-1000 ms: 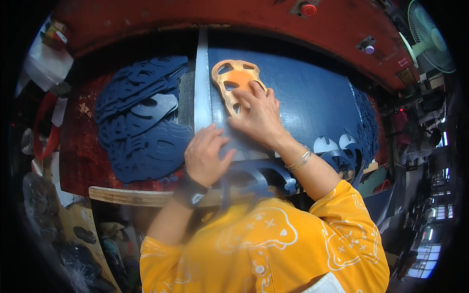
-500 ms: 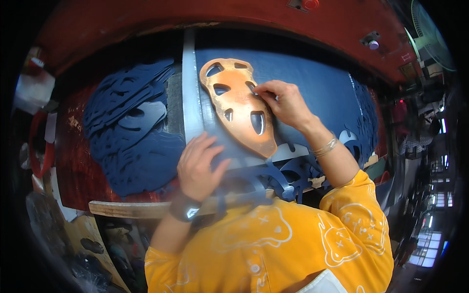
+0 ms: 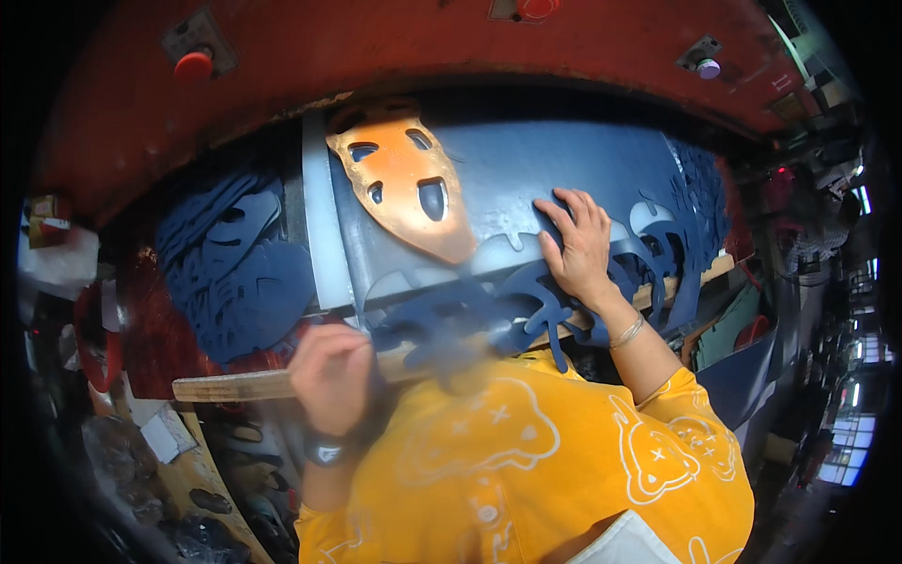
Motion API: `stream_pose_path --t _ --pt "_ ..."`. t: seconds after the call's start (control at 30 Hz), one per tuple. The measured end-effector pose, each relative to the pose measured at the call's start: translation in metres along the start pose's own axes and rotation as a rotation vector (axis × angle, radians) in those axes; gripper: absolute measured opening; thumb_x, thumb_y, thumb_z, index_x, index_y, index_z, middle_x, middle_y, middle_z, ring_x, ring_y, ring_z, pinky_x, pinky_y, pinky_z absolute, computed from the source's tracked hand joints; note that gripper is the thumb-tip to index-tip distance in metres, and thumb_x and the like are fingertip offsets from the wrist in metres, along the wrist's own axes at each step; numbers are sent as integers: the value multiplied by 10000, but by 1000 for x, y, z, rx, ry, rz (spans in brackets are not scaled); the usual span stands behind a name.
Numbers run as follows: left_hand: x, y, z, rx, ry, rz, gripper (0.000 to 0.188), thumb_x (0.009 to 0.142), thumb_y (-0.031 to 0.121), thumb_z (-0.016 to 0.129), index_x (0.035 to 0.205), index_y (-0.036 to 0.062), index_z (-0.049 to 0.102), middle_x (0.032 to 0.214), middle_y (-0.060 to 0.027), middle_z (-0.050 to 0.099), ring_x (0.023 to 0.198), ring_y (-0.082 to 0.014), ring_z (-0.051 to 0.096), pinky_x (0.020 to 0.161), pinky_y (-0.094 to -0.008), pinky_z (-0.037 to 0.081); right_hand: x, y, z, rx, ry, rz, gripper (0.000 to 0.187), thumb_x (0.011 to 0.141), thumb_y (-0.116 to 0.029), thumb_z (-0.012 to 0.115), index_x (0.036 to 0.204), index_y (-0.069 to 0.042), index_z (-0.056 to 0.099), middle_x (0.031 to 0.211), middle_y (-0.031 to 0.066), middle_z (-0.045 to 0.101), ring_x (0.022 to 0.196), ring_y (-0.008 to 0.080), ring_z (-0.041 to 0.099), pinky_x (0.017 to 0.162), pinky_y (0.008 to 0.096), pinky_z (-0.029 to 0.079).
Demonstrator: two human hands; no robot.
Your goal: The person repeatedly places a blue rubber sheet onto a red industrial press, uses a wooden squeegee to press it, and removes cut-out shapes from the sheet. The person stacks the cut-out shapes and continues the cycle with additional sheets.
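The orange cutting die [image 3: 399,174], a long plate with several holes, lies on the dark blue sheet [image 3: 536,150] under the red machine. My right hand [image 3: 584,249] rests palm down on the sheet to the right of the die, fingers spread and holding nothing. Closer to me on the left, my left hand [image 3: 329,376] is blurred, with its fingers closed in a pinch at the sheet's near left corner. Cut-out strips of sheet [image 3: 540,315] hang over the near edge, partly smeared by motion.
A pile of cut blue pieces [image 3: 240,282] lies on the left. A pale strip [image 3: 326,226] runs between pile and sheet. The machine's red front [image 3: 376,47] with a red button [image 3: 193,66] overhangs the back. A wooden edge [image 3: 235,386] borders the near side.
My right hand has let go of the die and moved right and nearer onto the sheet. The left hand has drawn back toward me and closed. The view has shifted, too.
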State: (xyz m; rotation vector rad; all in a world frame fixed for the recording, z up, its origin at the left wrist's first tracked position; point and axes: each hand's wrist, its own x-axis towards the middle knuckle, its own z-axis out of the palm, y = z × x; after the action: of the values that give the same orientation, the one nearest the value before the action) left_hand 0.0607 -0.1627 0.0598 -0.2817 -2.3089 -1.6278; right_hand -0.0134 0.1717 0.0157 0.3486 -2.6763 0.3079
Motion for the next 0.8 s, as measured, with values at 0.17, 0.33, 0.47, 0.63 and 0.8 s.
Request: stream_pose_path --t 0.17,0.33,0.47,0.63,0.8 --pt "-30 -12 56 485 -208 149 102 773 147 711 833 89 652 841 -54 626 860 -243 585 811 -362 390 5 0 -9 63 1 -3 362 835 -269 612 1184 -169 613 1261 118 514 1232 314 425 1037 440 280" --pt "-42 -37 60 550 -47 313 123 774 182 703 744 104 612 766 -57 613 771 -269 569 744 -390 383 23 49 -36 488 676 101 426 900 -226 576 1282 -46 526 1330 157 477 1318 323 349 1123 437 210" --pt "-44 -46 53 596 -33 331 146 779 211 701 720 110 613 737 -67 597 736 -291 563 672 -399 392 59 122 -100 191 1061 296 621 936 -299 549 1420 22 328 1458 232 331 1375 375 261 1138 464 182" --pt "-47 -48 60 609 3 287 168 787 236 709 707 117 620 727 -38 587 768 -243 560 792 -370 374 85 153 -126 238 1007 413 803 927 -428 555 1474 22 176 1493 307 176 1396 412 180 1147 471 160" --pt "-46 -50 60 636 41 288 210 801 269 699 682 114 622 729 -48 600 774 -247 563 784 -367 371 4 144 -114 410 967 388 819 951 -429 527 1472 70 139 1516 289 181 1420 385 157 1159 437 131"
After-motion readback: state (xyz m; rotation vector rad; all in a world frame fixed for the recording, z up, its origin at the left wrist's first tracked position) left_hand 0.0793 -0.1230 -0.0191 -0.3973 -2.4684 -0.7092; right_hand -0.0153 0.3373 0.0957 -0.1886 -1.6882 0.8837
